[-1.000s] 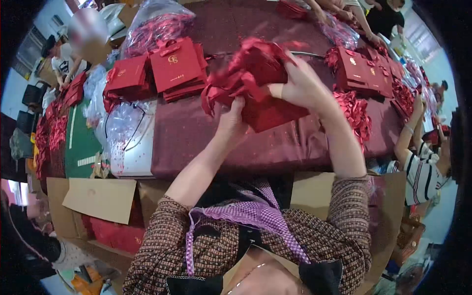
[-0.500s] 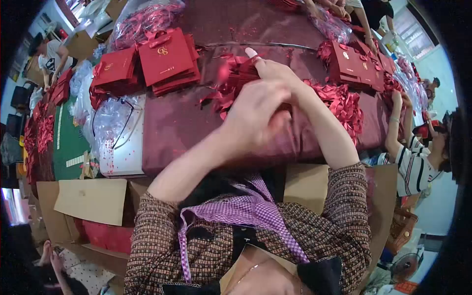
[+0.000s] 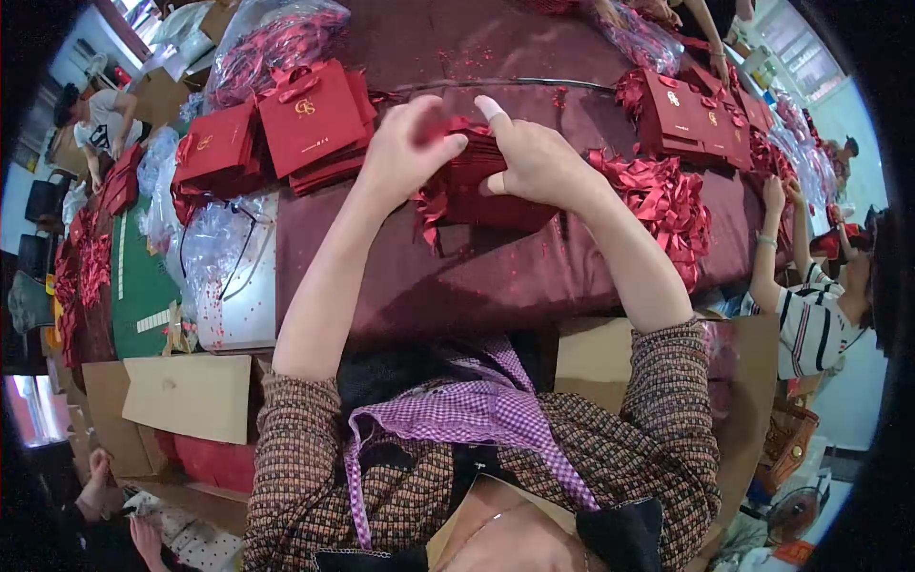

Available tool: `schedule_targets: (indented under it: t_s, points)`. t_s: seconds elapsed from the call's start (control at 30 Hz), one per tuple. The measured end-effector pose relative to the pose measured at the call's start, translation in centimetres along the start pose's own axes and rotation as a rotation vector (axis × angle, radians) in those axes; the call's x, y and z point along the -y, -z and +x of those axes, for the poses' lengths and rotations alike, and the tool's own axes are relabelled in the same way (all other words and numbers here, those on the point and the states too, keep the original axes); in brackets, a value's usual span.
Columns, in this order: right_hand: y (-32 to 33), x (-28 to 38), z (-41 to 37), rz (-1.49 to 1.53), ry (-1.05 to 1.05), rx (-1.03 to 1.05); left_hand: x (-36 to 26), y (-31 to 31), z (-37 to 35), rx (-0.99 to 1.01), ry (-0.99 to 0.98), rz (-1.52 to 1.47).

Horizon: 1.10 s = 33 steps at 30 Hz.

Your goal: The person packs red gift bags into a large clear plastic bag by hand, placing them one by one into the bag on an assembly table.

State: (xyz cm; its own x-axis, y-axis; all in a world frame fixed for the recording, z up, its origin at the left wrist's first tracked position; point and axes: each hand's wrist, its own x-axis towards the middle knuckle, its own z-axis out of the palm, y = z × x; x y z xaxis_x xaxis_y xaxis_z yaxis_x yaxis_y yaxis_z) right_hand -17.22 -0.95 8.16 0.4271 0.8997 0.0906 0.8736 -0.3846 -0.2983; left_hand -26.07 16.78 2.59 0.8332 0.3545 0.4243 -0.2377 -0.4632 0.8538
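My right hand [image 3: 543, 162] grips a stack of red paper gift bags [image 3: 500, 205] by its upper right side, with the thumb lying across the front. A pale covering wraps one fingertip of that hand. At the upper left of the same stack is my left hand [image 3: 405, 148], its fingers curled toward the thumb around a blurred red bit that I cannot make out. Red ribbons [image 3: 431, 210] hang from the stack's left side. To the right of my right hand lies a heap of red ribbon loops [image 3: 658, 195].
Finished-looking red bags with gold print [image 3: 315, 119] stand stacked at left, and more bags [image 3: 691, 124] at right. A clear plastic bag [image 3: 224, 248] lies on the left. Open cardboard boxes [image 3: 186, 396] sit before the maroon-covered table [image 3: 381, 305]. Other people [image 3: 810, 315] work around it.
My left hand has moved up and left, from over my right wrist to the upper left of the bag stack. More of the stack's front now shows, and my right thumb lies on it.
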Motion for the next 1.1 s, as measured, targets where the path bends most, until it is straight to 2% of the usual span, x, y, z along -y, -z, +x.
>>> schedule_targets:
  t_s: [0.03,0.07,0.13,0.2,0.27,0.3,0.33,0.4,0.43,0.5,0.53,0.6,0.63,0.7,0.8,0.83,0.93,1.03,1.07,1.1]
  points:
    - [-0.1,-0.1,0.0,0.004,0.007,-0.009,-0.2,0.0,0.4,0.105,0.022,-0.020]
    - [-0.1,-0.2,0.0,0.008,0.013,-0.018,-0.5,-0.1,0.7,0.139,0.130,-0.030]
    - [0.1,-0.1,0.1,0.006,-0.003,-0.003,-0.5,0.5,1.2,0.126,0.105,-0.073]
    - [0.0,-0.2,-0.1,0.007,-0.021,0.016,-0.1,0.8,1.2,0.093,0.084,0.048]
    - [-0.2,-0.4,0.0,0.012,0.019,-0.015,2.3,1.0,0.7,-0.091,0.006,0.167]
    - [-0.2,-0.4,0.1,0.017,0.022,-0.016,3.1,1.2,0.4,-0.109,0.108,0.229]
    - [-0.1,-0.4,0.2,0.029,0.009,-0.008,4.0,1.4,-0.1,-0.108,0.108,0.234]
    - [0.0,-0.3,0.1,0.045,-0.008,0.000,5.3,1.7,-1.2,-0.192,0.022,0.340]
    - [0.0,-0.3,0.1,0.022,-0.011,0.006,3.7,2.1,-1.3,-0.173,0.152,0.438]
    - [-0.1,-0.4,0.2,0.004,-0.019,0.010,0.7,2.5,-1.0,-0.333,-0.293,0.588]
    - [-0.2,-0.5,0.2,0.020,0.006,-0.008,-1.1,2.2,-0.8,-0.366,-0.391,0.600]
    - [-0.3,-0.8,0.4,0.039,0.028,-0.024,-5.2,1.7,-0.3,-0.237,-0.571,0.529]
    - [-0.4,-0.9,0.5,0.026,0.035,-0.027,-4.8,1.3,0.0,-0.064,-0.536,0.391]
    - [-0.7,-1.0,0.3,0.004,0.041,-0.037,-2.2,-0.2,0.0,0.173,-0.247,0.114]
    - [-0.4,-1.0,0.2,0.034,0.045,-0.014,0.7,-0.7,-0.5,0.414,0.127,-0.322]
    - [0.0,-0.8,0.0,0.053,0.047,0.013,1.3,-1.0,-0.6,0.423,0.087,-0.404]
    - [-0.2,-1.1,0.3,0.068,0.061,0.046,2.9,-1.9,-1.5,0.367,0.010,-0.255]
    - [0.4,-1.8,0.4,0.077,0.127,0.107,2.9,-2.4,-1.4,0.321,0.097,-0.161]
    - [1.4,-2.3,0.0,0.227,0.088,0.187,2.6,-2.6,-1.4,0.271,0.004,-0.016]
    - [1.9,-3.7,-0.5,0.349,0.148,0.125,2.6,-2.7,-1.5,0.290,-0.001,-0.014]
